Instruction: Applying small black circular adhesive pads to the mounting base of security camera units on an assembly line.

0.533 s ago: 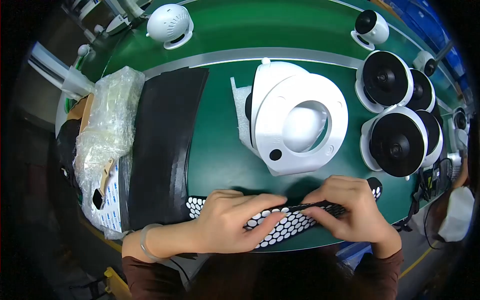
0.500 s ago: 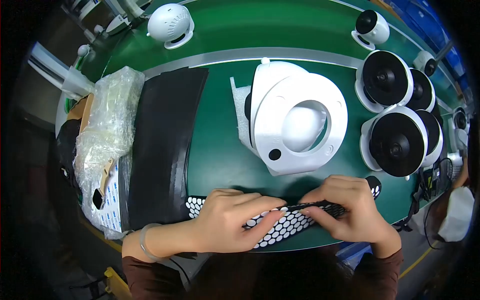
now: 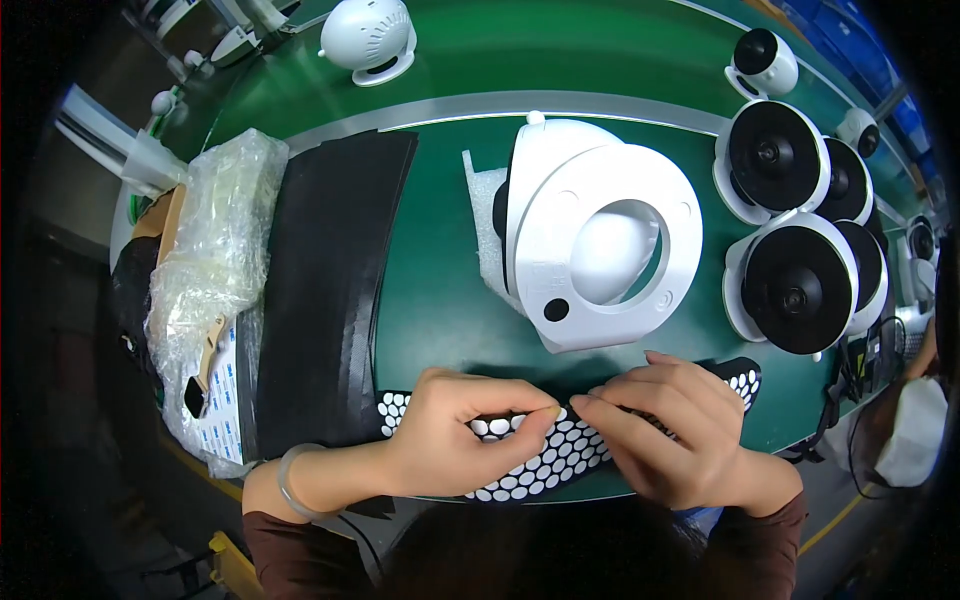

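Note:
A black sheet covered in rows of round white dots (image 3: 560, 455) lies along the near edge of the table, under both hands. My left hand (image 3: 465, 430) is closed, thumb and forefinger pinched together at the sheet's upper edge. Close beside that pinch, the fingertips of my right hand (image 3: 665, 430) meet the same edge, with its fingers curled over the sheet and its thumb mostly hidden. Just beyond stands a white round-bodied device (image 3: 530, 230) with a flat ring-shaped base turned up. One black round pad (image 3: 556, 309) sits on that ring.
Several white devices with black round fronts (image 3: 800, 300) crowd the right side. Black flat sheets (image 3: 325, 270) are stacked at left, beside clear bubble wrap (image 3: 225, 230). White foam (image 3: 487, 230) touches the middle device. Another white device (image 3: 368, 35) stands at the back.
The sheet was bent up between both hands and now lies flatter. My left fingers have come to a pinch at its edge. My right hand has shifted left and turned over it.

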The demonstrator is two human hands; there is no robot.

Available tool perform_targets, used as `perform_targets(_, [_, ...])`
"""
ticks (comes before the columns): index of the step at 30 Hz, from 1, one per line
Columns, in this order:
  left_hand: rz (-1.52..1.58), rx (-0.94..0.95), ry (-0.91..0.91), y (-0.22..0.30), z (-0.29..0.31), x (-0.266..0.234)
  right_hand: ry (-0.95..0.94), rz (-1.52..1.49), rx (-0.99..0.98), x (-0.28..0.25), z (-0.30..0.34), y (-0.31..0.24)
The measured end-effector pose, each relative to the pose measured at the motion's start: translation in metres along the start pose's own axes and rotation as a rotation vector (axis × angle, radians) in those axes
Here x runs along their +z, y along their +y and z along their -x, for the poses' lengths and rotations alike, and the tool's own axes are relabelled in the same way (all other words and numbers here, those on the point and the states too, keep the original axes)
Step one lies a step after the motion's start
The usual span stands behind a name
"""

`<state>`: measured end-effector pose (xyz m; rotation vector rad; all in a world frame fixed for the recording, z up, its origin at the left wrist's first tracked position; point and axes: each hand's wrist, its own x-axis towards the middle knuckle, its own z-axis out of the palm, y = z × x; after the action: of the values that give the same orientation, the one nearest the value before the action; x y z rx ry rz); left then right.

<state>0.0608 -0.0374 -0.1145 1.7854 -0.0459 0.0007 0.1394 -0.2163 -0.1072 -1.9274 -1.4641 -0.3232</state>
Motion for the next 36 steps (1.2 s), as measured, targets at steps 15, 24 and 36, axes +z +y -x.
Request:
perform_targets(15, [-0.177, 0.15, 0.038, -0.004, 0.002, 0.002, -0.28, -0.184, 0.239, -0.014, -0.02, 0.004])
perform_targets(24, [-0.156, 0.151, 0.158, -0.008, 0.009, 0.009, 0.278, -0.2, 0.518, -0.037, -0.018, 0.005])
perform_targets(36, [-0.384, 0.347, 0.15, -0.002, 0.001, 0.007, 0.224, -0.54, 0.766, -0.028, -0.026, 0.016])
